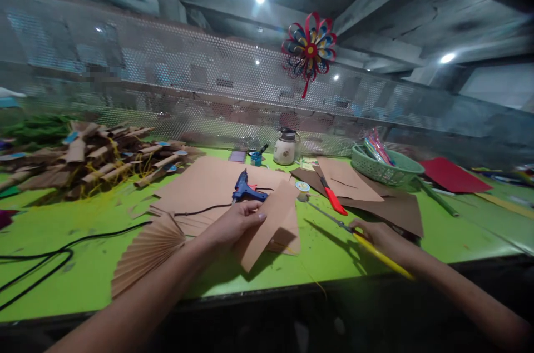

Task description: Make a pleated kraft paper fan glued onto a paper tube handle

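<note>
My left hand (236,223) grips a brown paper sheet (271,219) and holds it tilted above the green table (92,264). My right hand (375,233) is closed round yellow-handled scissors (367,244); their thin blades point left toward the sheet, just over the table. A blue glue gun (246,189) lies on more brown paper just behind my left hand, its black cord (62,250) running off to the left. A pleated paper fan (146,250) lies on the table under my left forearm.
A heap of rolled paper pieces (95,155) sits at the far left. A red-handled cutter (334,197) rests on brown sheets, beside a green basket (386,169) of pens, a white jar (286,147) and red paper (448,175). A paper pinwheel (309,47) hangs on the mesh screen.
</note>
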Demonstrator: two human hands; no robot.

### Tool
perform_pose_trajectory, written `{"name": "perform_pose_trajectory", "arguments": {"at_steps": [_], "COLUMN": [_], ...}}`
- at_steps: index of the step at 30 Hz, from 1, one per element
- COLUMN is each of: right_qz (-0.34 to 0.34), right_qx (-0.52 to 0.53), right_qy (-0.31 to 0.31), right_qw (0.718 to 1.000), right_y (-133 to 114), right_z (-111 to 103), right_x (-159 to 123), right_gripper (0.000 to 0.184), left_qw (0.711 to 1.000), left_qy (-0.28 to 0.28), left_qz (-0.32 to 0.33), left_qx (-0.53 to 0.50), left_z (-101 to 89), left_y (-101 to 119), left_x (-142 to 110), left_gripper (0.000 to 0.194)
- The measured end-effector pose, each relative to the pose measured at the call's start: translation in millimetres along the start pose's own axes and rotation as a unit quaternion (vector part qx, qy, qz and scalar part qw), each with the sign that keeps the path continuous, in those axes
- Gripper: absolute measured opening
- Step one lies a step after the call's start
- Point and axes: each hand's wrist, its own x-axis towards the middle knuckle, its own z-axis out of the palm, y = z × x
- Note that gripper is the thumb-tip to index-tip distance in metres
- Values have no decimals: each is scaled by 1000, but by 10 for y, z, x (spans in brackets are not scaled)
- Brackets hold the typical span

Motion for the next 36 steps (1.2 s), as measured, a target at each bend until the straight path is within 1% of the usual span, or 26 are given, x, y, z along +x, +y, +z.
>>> {"name": "perform_pose_trajectory", "arguments": {"at_steps": [2, 3, 5, 10, 16, 20, 27, 36], "right_qz": [-77, -104, -131, -126, -110, -113, -113, -115], "right_qx": [80, 112, 155, 186, 223, 235, 240, 206], "right_qy": [-11, -18, -35, -71, -121, -129, -114, -91], "right_qw": [994, 988, 979, 972, 961, 957, 957, 967], "right_y": [-120, -193, -347, -681, -977, -1022, -998, -1018], "right_z": [-84, -118, -160, -166, -234, -246, -209, -193], "right_x": [-58, -80, -91, 44, 159, 182, 181, 141], "right_gripper": [38, 42, 45, 30, 34, 34, 35, 36], "left_qw": [1000, 999, 999, 997, 995, 995, 994, 994], "left_qy": [-17, -24, -30, -38, -59, -57, -58, -57], "left_qz": [6, 7, 12, 3, -21, -22, -31, -30], "left_qx": [-20, -28, -43, -72, -79, -77, -86, -88], "left_z": [-7, -6, 2, 34, 53, 53, 60, 68], "left_y": [-21, -26, -26, -3, 10, 15, 22, 10], "left_x": [-10, -22, -52, -107, -106, -110, -105, -115], "left_gripper": [34, 37, 41, 44, 42, 43, 42, 43]}}
